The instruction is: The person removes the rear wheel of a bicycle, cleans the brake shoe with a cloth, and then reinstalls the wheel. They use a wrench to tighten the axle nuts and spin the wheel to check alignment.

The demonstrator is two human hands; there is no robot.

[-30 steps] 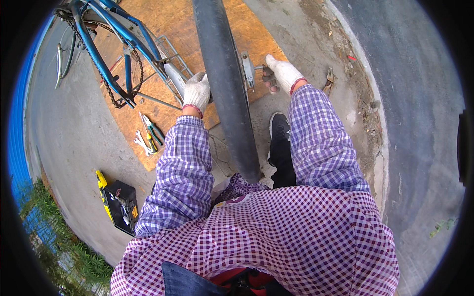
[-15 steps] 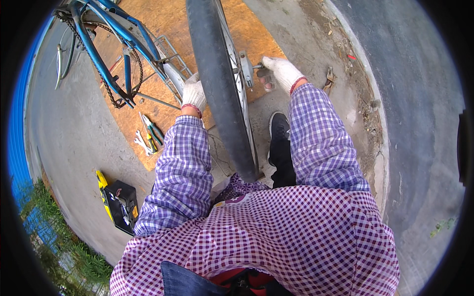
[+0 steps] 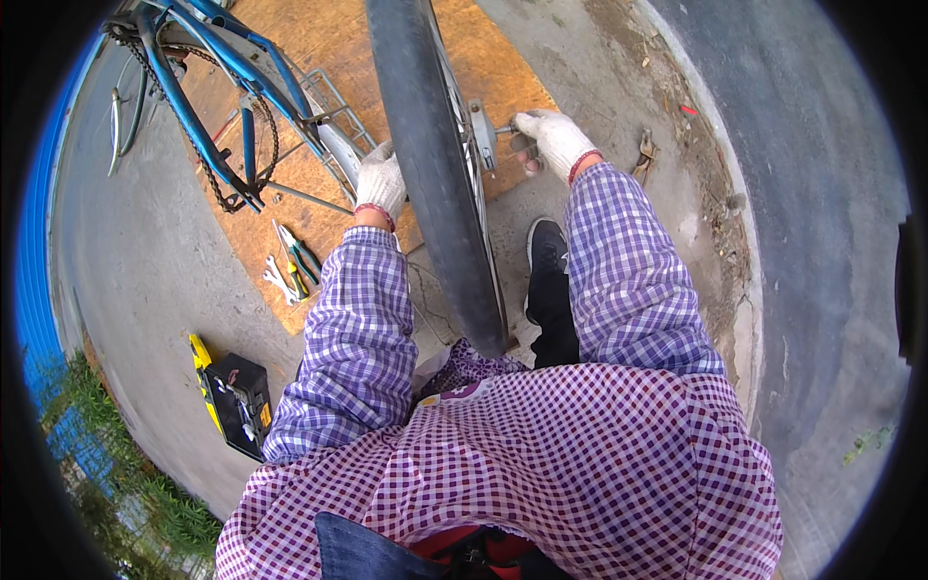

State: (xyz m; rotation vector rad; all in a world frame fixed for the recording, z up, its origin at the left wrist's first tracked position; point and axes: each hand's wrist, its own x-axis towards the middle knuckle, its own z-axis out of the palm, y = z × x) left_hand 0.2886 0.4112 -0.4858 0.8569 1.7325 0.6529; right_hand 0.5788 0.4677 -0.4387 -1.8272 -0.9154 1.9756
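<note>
A bicycle wheel (image 3: 435, 174) with a black tyre stands upright in front of me, its lower part against my apron. On its left side is my gloved left hand (image 3: 382, 182), its fingers hidden behind the tyre. My right hand (image 3: 556, 140), also in a white knit glove, is closed at the end of the axle (image 3: 503, 130), thumb and fingers bent around its tip. A metal hub bracket (image 3: 482, 133) sits between the spokes and that hand. Whether a nut lies in the right fingers I cannot make out.
A blue bicycle frame (image 3: 217, 87) with chain and rack lies at the upper left on a wooden board (image 3: 246, 222). Pliers (image 3: 298, 249), a screwdriver (image 3: 297, 280) and wrenches (image 3: 278, 278) lie nearer. A black toolbox (image 3: 239, 396) is at left, another tool (image 3: 644, 155) at right.
The fingers of my right hand have curled and shifted slightly at the axle end. The wheel and my left hand have hardly moved.
</note>
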